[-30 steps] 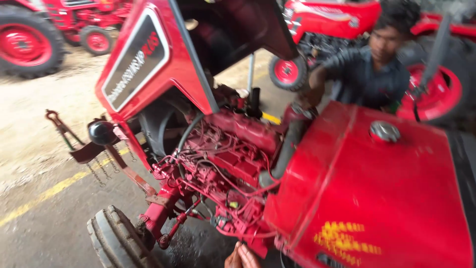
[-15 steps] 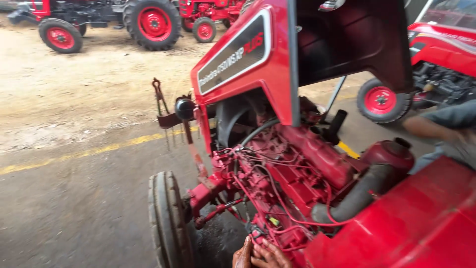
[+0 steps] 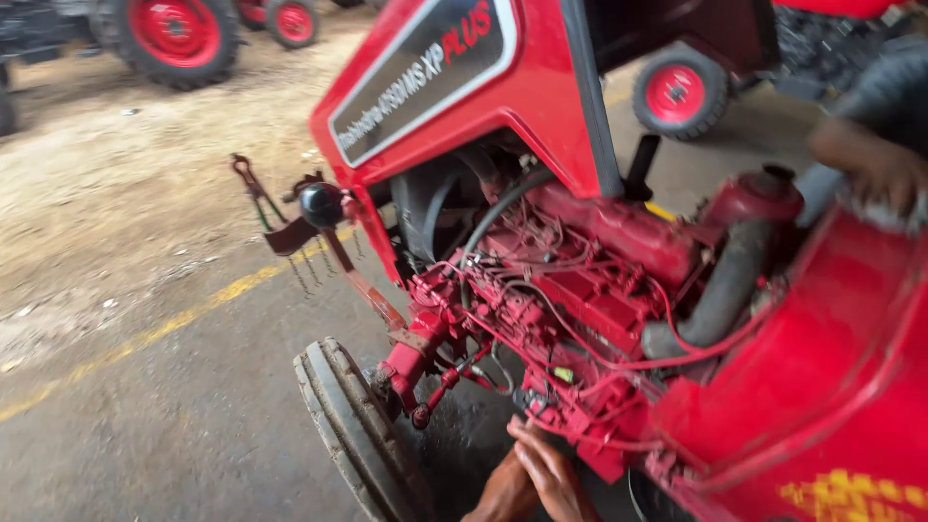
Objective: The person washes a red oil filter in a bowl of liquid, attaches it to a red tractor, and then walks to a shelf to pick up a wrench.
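My hands (image 3: 536, 474) sit pressed together low against the underside of the red engine (image 3: 580, 309); whether they clamp anything I cannot tell. The front tyre (image 3: 353, 430) stands just left of them, the raised hood (image 3: 454, 77) above (another person's hand (image 3: 870, 169) far right).

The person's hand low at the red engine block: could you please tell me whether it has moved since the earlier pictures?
Cannot tell for certain. The hand stays pressed at the lower edge of the red engine block, beside the black front tyre; the camera swung, so the apparent shift is mostly the view's.
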